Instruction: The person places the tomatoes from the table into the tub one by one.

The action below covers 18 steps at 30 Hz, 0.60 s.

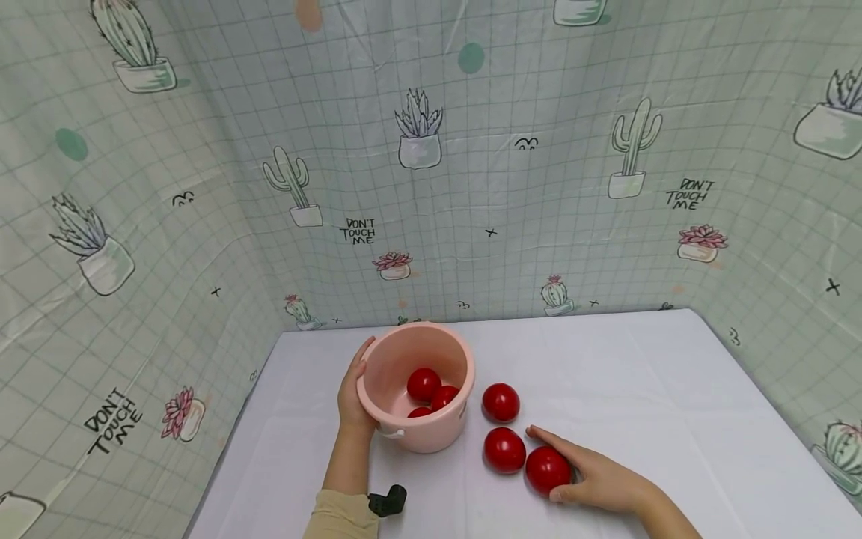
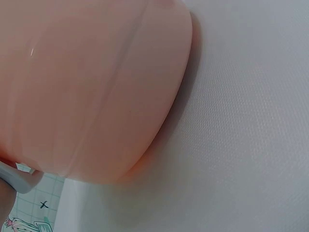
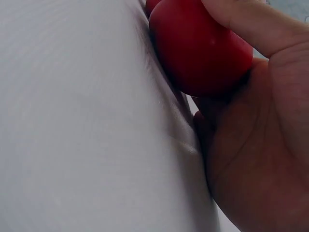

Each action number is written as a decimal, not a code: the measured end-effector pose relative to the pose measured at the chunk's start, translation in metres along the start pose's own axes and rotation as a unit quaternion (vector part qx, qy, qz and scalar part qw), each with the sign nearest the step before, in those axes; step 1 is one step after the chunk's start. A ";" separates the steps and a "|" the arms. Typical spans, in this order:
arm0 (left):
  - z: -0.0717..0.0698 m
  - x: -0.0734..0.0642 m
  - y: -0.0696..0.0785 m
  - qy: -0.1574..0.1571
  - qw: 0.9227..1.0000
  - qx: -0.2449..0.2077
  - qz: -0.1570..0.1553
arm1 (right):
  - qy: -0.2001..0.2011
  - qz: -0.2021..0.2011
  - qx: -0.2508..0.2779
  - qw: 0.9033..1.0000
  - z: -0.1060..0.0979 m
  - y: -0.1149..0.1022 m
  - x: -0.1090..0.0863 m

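Observation:
A pink bucket stands on the table with several red balls inside. My left hand holds the bucket by its left side, fingers along the wall just under the rim. The bucket's wall fills much of the left wrist view. On the table to the right, my right hand grips a red ball between thumb and fingers; the right wrist view shows the thumb across that ball. Two more red balls, a nearer one and a farther one, lie between bucket and right hand.
A white cloth covers the table. Behind it and along both sides hangs a grid-patterned curtain printed with cacti. A small black device sits at my left wrist, by the sleeve.

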<state>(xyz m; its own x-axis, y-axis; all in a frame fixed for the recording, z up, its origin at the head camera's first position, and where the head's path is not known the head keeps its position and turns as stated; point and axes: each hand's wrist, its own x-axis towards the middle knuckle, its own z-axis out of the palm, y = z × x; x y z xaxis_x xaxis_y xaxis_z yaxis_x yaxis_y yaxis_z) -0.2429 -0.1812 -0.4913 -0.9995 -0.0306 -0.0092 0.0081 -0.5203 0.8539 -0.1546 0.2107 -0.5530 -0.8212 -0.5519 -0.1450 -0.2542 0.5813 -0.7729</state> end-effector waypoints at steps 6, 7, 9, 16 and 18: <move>0.000 -0.001 0.000 0.004 1.000 0.002 0.000 | 0.002 -0.018 0.004 1.000 0.000 0.002 -0.001; 0.000 -0.001 0.000 0.004 1.000 0.002 0.000 | 0.004 -0.020 0.005 1.000 -0.001 0.003 -0.001; 0.000 -0.002 0.001 0.003 1.000 -0.002 0.000 | 0.003 -0.021 0.013 1.000 -0.002 0.004 -0.001; 0.000 -0.001 0.000 -0.001 1.000 -0.001 -0.002 | -0.010 -0.026 0.047 0.999 -0.007 0.010 -0.001; 0.000 -0.001 0.000 -0.003 1.000 0.002 -0.002 | -0.016 -0.024 0.065 0.997 -0.010 0.011 -0.002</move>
<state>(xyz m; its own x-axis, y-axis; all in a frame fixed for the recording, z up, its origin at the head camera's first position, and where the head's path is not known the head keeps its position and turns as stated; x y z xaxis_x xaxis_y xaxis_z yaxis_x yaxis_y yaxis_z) -0.2422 -0.1810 -0.4916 -0.9997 -0.0236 -0.0107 0.0030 -0.5165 0.8563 -0.1610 0.2240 -0.5555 -0.7921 -0.5976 -0.1245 -0.2227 0.4728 -0.8525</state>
